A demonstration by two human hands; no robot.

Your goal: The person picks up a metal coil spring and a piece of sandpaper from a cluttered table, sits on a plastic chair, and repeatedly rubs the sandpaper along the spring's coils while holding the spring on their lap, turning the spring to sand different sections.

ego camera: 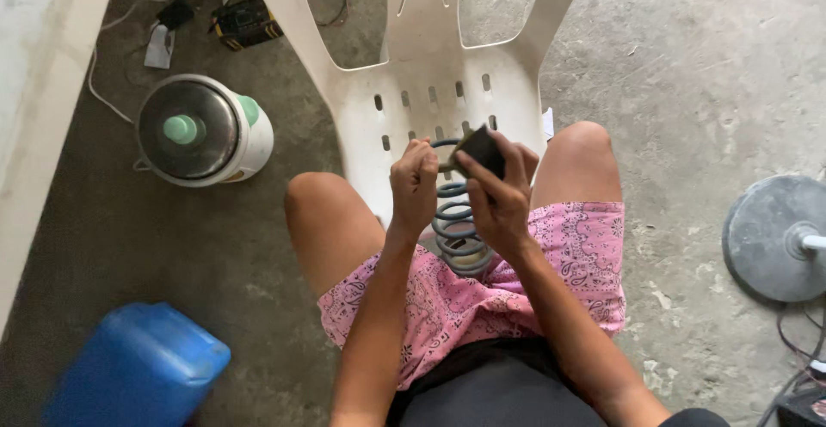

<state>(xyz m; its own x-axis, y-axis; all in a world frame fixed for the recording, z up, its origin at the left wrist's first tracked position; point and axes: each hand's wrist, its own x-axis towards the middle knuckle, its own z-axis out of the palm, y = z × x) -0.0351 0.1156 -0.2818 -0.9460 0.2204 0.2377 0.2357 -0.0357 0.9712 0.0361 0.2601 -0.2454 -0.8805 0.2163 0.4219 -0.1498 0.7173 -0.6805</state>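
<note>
Blue-grey steel coil spring (456,233) standing upright between the knees, against a white slotted plastic chair (430,92). Left hand (415,188) clamped on its top coil; right hand (499,199) pinching a small dark abrasive pad (480,149) there. Best rubbed in short strokes along the coil, spring braced firmly

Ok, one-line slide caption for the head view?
Seated person grips coil spring with left hand while right hand presses dark pad against its top.
</note>
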